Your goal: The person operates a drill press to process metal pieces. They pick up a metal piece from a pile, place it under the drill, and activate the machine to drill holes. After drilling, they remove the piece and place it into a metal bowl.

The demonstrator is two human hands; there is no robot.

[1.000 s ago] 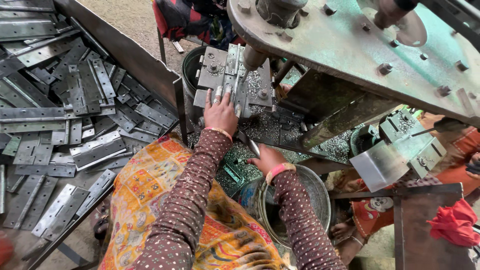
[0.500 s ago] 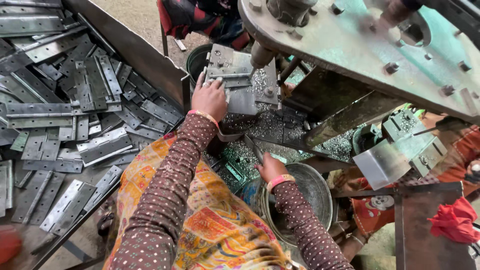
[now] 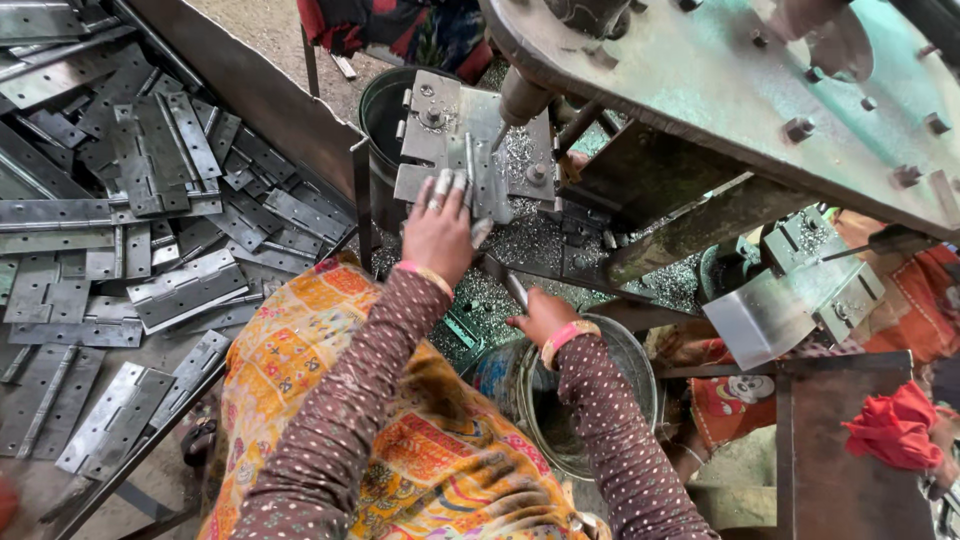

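Observation:
My left hand (image 3: 438, 228) lies on a grey metal hinge (image 3: 486, 172) and holds it down on the drill table (image 3: 430, 120), fingers stretched over its lower edge. The drill spindle (image 3: 521, 101) hangs just above the hinge, its bit near the knuckle line. Metal shavings (image 3: 530, 235) cover the table around it. My right hand (image 3: 541, 316) is lower and to the right, closed around a thin metal lever (image 3: 514, 288), right above a steel bucket (image 3: 628, 352).
A large heap of finished grey hinges (image 3: 150, 200) fills the left side behind a slanted metal wall (image 3: 260, 95). The green machine arm (image 3: 760, 90) overhangs at the top right. A dark round bin (image 3: 378, 105) stands behind the drill table. A red cloth (image 3: 895, 425) lies at right.
My left hand has shifted slightly on the hinge and stays pressed on it. My right hand remains on the lever above the bucket.

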